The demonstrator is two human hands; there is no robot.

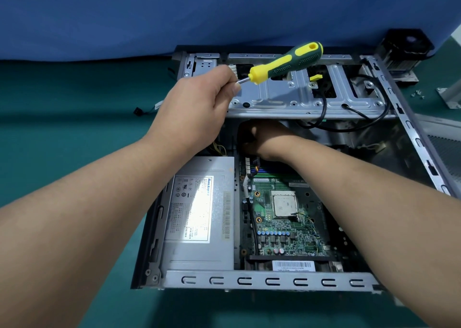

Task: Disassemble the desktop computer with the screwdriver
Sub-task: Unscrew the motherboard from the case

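The desktop computer [262,178] lies open on the green tabletop [74,98], near its middle, with the far side close to the blue backdrop [174,11]. The side cover is already off, and the processor [284,205] on the motherboard [282,223] is bare, with no cooler on it. A black fan with heatsink [404,51] stands at the far right of the tabletop, and some small screws [417,93] lie near it, so I judge that several parts are removed. The power supply [199,213], the motherboard and the drive cage [299,90] are still inside; much work is left.

The left hand [197,105] has its grip closed around the metal shaft of the screwdriver [287,62], above the drive cage. The long axis of the tool goes from the hand up toward the far right corner, handle end outward; the tip is hidden in the fist.

The right hand [259,135] reaches under the drive cage. Its fingers are in shadow, so I cannot tell its grip.
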